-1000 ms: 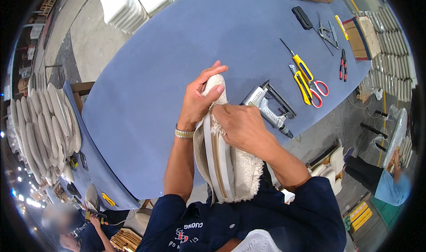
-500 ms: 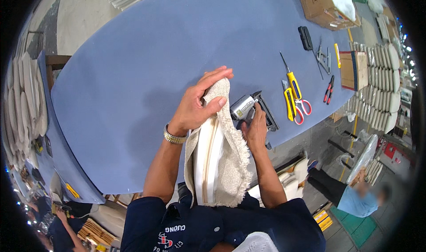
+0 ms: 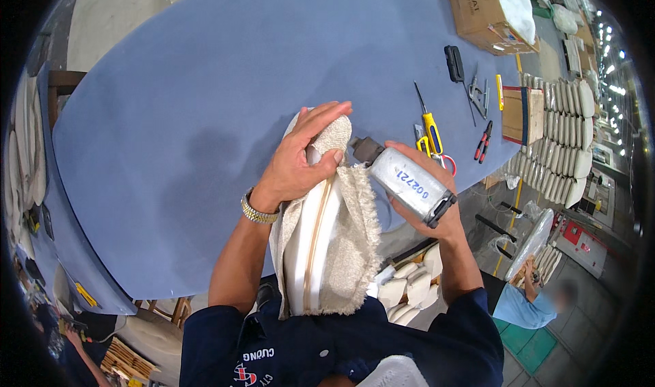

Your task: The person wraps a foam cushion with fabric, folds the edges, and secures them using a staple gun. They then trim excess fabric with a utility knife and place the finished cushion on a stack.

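A seat pad (image 3: 319, 244) stands on edge against my body, its white padding and a thin tan strip showing between flaps of beige woven fabric (image 3: 358, 250) with a frayed border. Around its far end my left hand (image 3: 297, 155) is closed, thumb pressing the fabric and fingers over the top. My right hand (image 3: 447, 227) grips a silver and black staple gun (image 3: 408, 182), raised just right of the pad. The gun's dark nose is close to the fabric edge; whether they touch I cannot tell.
On the blue table (image 3: 205, 60) lie a yellow screwdriver (image 3: 431, 129), partly hidden scissors (image 3: 449, 163), red-black pliers (image 3: 483, 143) and a black-handled tool (image 3: 454, 63). A cardboard box (image 3: 477, 15) stands far right. Stacked pads (image 3: 566, 148) and a person in blue (image 3: 522, 308) are beyond the edge.
My right hand has lifted the staple gun off the table and turned it toward the pad. My left hand keeps its hold on the pad's far end. The view has shifted slightly.
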